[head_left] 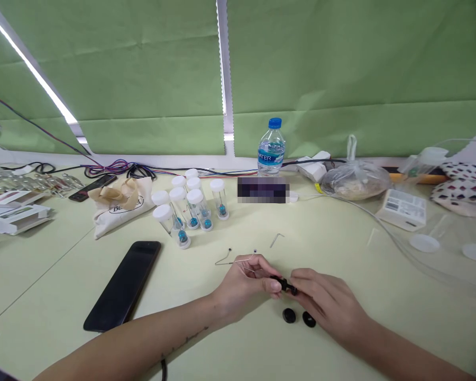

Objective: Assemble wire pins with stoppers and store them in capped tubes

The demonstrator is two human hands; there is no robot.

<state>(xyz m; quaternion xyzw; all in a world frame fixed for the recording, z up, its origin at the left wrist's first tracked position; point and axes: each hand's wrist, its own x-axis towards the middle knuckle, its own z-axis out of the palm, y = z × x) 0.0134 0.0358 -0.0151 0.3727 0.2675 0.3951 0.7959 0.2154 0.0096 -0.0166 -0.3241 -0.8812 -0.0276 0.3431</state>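
In the head view, my left hand (246,283) pinches a small black part (284,284) between thumb and fingers; its exact kind is unclear. The fingers of my right hand (331,301) close on the part's other end and hide some of it. Two small black wheel-like discs, a left one (289,315) and a right one (309,319), lie on the table below the hands. A thin bent wire (222,261) with a dark tip rests by my left hand, and another wire (246,260) runs over that hand's fingers. Just beyond is a small L-shaped hex key (276,239).
A dark phone (122,286) lies left of my forearm. Several white-capped clear tubes (196,209) with blue contents stand ahead, beside a cloth pouch (122,203). Further back are a water bottle (271,151), a plastic bag (355,180), a white box (402,209) and cables (115,168).
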